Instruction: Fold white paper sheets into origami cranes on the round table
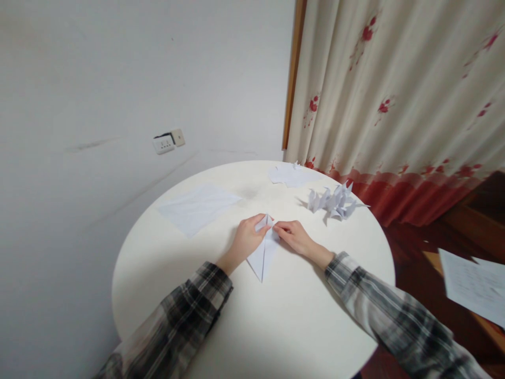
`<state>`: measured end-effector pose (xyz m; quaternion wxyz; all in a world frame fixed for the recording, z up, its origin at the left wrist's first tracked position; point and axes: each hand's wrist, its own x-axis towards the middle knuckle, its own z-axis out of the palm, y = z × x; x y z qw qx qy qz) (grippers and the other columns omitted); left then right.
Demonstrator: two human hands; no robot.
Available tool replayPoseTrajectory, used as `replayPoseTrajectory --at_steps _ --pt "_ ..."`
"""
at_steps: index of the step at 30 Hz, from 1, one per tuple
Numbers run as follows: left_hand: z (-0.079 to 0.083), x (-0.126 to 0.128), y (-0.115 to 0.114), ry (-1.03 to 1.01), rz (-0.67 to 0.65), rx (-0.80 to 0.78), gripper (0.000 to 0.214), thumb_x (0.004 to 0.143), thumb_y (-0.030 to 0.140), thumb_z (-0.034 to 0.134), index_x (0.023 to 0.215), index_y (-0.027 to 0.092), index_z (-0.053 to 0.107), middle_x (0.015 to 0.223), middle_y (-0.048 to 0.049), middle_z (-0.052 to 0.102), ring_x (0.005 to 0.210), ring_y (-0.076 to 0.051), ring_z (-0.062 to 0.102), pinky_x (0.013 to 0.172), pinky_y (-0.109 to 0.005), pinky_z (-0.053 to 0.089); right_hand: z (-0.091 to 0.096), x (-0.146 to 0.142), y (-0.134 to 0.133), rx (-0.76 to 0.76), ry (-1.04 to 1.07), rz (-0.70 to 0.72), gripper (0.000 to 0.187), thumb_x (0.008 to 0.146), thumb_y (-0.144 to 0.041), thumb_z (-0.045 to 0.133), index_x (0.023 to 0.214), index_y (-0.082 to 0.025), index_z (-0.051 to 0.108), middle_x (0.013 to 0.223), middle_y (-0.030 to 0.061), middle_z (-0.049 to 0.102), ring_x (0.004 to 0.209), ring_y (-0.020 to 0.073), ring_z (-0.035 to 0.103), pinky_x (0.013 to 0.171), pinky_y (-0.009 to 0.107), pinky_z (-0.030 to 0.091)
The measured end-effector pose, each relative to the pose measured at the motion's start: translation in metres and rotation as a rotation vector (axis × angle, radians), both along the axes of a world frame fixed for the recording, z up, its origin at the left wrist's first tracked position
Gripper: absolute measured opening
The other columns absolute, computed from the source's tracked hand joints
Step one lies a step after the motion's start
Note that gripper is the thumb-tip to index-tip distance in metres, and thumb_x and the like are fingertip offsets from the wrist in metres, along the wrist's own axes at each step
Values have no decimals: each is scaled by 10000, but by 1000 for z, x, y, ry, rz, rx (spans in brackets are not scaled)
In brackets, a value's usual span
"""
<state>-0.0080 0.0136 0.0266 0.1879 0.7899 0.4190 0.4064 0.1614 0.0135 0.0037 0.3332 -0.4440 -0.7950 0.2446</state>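
A folded sheet of white paper [262,259], shaped like a narrow kite with a crease down its middle, lies on the round white table with its long point toward me. My left hand [249,237] is closed on its upper left side, thumb on top near the centre crease. At the upper right edge, my right hand [294,237] has its fingers pinched together on the paper. Part of the paper's upper end is hidden under the fingers. Right of my hands stands a cluster of folded paper cranes [337,202].
Flat white sheets [201,206] lie at the table's left. More paper pieces [292,175] are at the back. The table [236,337] meets a wall with a socket [163,144]. A floral curtain [379,79] hangs behind, and written sheets [473,284] lie lower right.
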Motion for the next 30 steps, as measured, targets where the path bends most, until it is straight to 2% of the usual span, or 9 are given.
replayPoseTrajectory --at_steps 5,12,25,30 --pt "1 1 -1 9 35 -26 156 741 151 548 872 210 611 880 2 673 844 -159 622 776 -240 460 0 1 1 -2 -2 -6 332 860 -337 382 621 -165 536 517 -38 412 510 87 375 512 202 270" --pt "-3 1 1 46 79 7 107 762 160 526 849 167 586 841 -35 646 810 -169 600 765 -282 460 0 -1 0 31 1 -18 177 820 -261 447 861 -186 601 647 -12 600 572 104 497 572 199 343" --pt "-3 1 0 -53 44 -57 205 730 129 537 925 190 556 885 -15 637 842 -152 592 785 -265 451 -1 0 1 102 62 -26 190 810 -249 469 824 -177 645 657 -6 613 579 107 519 579 205 375" --pt "-4 3 0 -63 57 -70 234 720 130 559 943 202 562 899 -11 647 877 -151 596 823 -271 454 0 -1 -1 137 130 -30 157 783 -199 482 811 -174 634 760 16 641 677 129 554 667 234 414"
